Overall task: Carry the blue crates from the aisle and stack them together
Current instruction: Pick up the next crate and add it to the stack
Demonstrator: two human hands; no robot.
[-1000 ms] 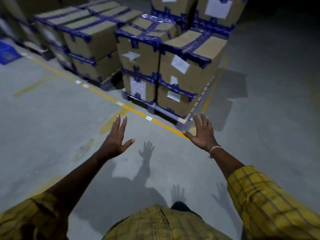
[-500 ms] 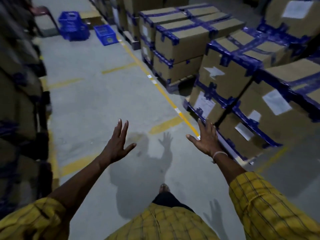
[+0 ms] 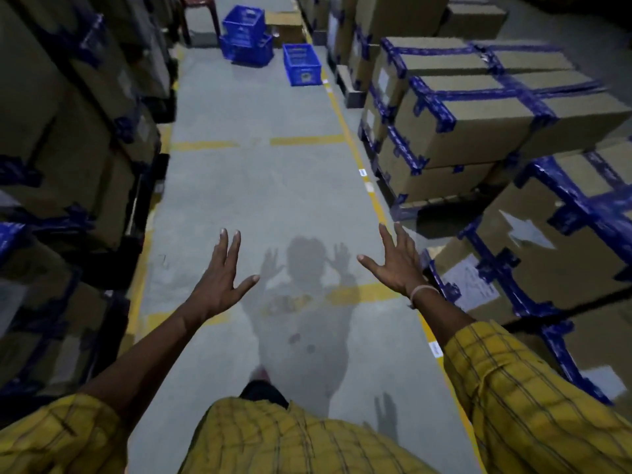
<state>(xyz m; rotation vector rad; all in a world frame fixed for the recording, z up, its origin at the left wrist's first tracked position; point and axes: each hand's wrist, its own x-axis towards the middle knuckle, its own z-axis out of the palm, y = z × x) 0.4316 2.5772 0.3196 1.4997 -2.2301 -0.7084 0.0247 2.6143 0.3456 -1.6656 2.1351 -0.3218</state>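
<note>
Far down the aisle stands a stack of blue crates (image 3: 245, 37), one on top of another. A single blue crate (image 3: 302, 64) sits on the floor just to its right, by the yellow line. My left hand (image 3: 222, 277) and my right hand (image 3: 396, 263) are both stretched out in front of me, fingers spread, holding nothing. Both hands hover over the bare floor, well short of the crates.
Racks of cardboard boxes (image 3: 68, 138) line the left side. Pallets of boxes with blue tape (image 3: 478, 107) line the right, behind a yellow floor line (image 3: 355, 159). The grey aisle floor (image 3: 260, 186) runs between them to the crates. A brown box (image 3: 285, 27) lies beyond the stack.
My view has swung left from the pallets to look straight down the aisle, bringing the blue crates towards the top centre. Both hands stay spread and hold nothing.
</note>
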